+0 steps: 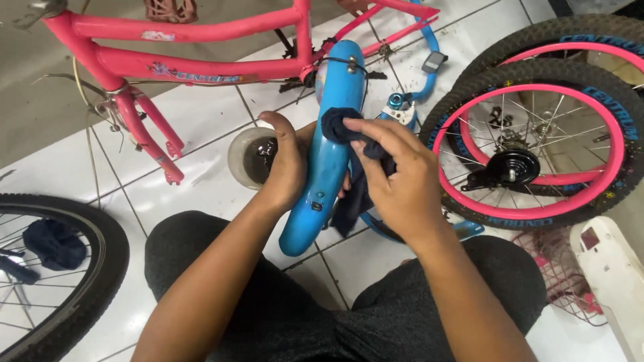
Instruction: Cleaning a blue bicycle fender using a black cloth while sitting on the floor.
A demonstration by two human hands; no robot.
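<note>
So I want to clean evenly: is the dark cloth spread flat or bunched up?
Bunched: the dark cloth is wadded under the right hand, its tail hanging behind the blue fender.

White tiled workshop floor

We sit on glossy white floor tiles (201, 181) with dark grout lines, a grey-brown mat (40, 100) lying at upper left under even light.

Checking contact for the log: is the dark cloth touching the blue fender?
Touching. The head view shows the right hand pressing the dark cloth onto the blue fender.
</note>
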